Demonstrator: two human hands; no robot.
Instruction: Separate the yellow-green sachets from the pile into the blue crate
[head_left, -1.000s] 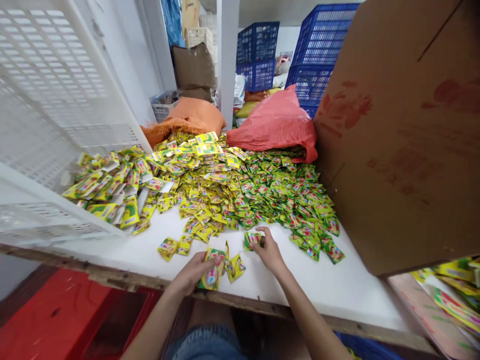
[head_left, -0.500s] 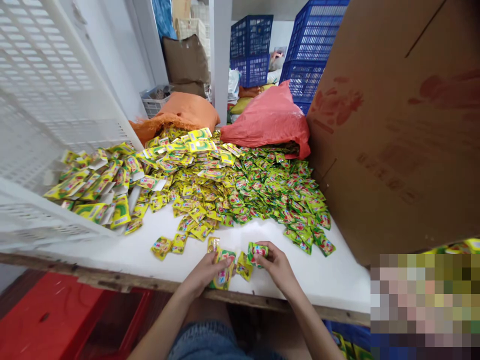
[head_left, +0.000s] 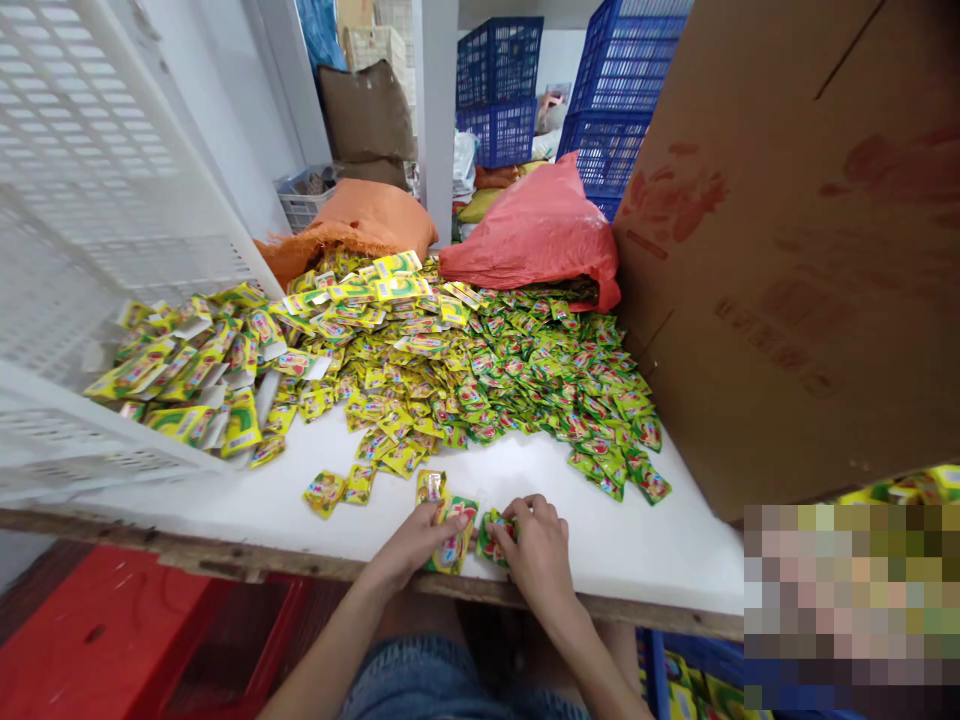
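Near the table's front edge, my left hand (head_left: 411,545) grips a flat yellow-and-green box (head_left: 457,535), thumb across its printed face. A small yellow sachet (head_left: 430,485) shows just beyond that hand; whether the hand touches it I cannot tell. My right hand (head_left: 541,555) has its fingers closed on a small green sachet (head_left: 491,538), held close to the right side of the box. Farther back lies a heap of green sachets (head_left: 555,375), beside a heap of yellow sachets (head_left: 405,390). Flat yellow boxes (head_left: 202,365) with white flaps are piled at the left.
An orange sack (head_left: 375,215) and a red sack (head_left: 540,225) lie behind the heaps. A white plastic crate (head_left: 127,200) bounds the left, a big cardboard box (head_left: 787,270) the right. Below are a red stool (head_left: 97,640) and a blue crate (head_left: 656,670). A blurred patch covers the lower right.
My right hand has moved left with the green sachet, bringing it close to the box. The yellow sachet that lay between the hands is now hidden. My left hand has barely moved.
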